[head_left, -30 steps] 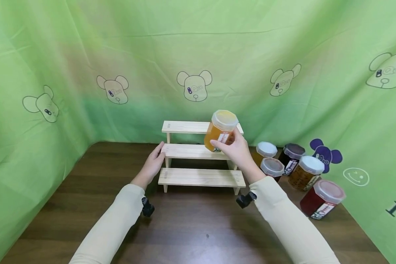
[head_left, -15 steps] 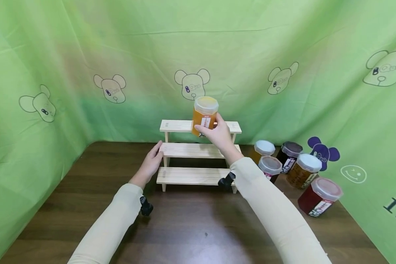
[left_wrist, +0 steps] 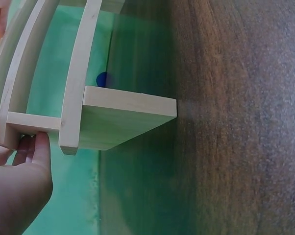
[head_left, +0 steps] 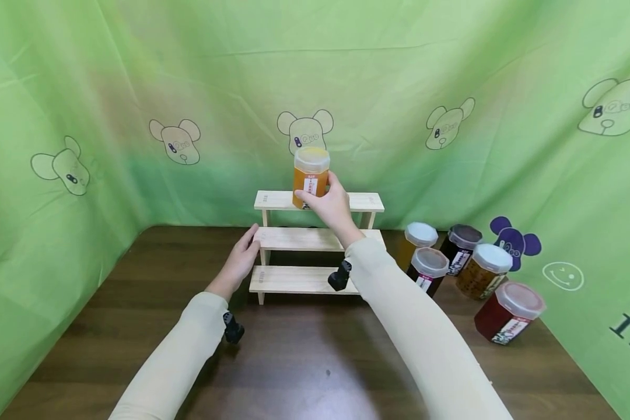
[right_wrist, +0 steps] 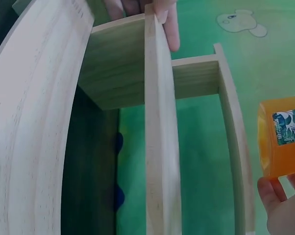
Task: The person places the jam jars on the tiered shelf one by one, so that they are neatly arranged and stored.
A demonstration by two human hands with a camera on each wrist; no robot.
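Note:
A three-step wooden display stand [head_left: 299, 238] stands towards the back of the table. My left hand [head_left: 238, 262] grips the left end of its middle step; in the left wrist view, the fingers [left_wrist: 40, 149] reach round that board's end. My right hand [head_left: 333, 207] holds an orange-filled jar [head_left: 311, 169] with a clear, eight-sided lid, roughly upright, over the top step. Thumb and fingers lie on opposite sides of the jar, its label facing me. In the right wrist view, a small gap shows between the jar's base [right_wrist: 267, 139] and the top step [right_wrist: 235, 127].
Several lidded jars stand at the right: yellow [head_left: 406, 255], dark red [head_left: 430, 262], dark purple [head_left: 464, 238], brown [head_left: 480, 280] and bright red [head_left: 504, 315]. A green printed cloth [head_left: 215, 192] hangs behind and beside the brown wooden table [head_left: 294, 361].
My right hand has carried the orange jar left and upward, from in front of the middle step to above the top step. My left hand has kept its hold on the stand.

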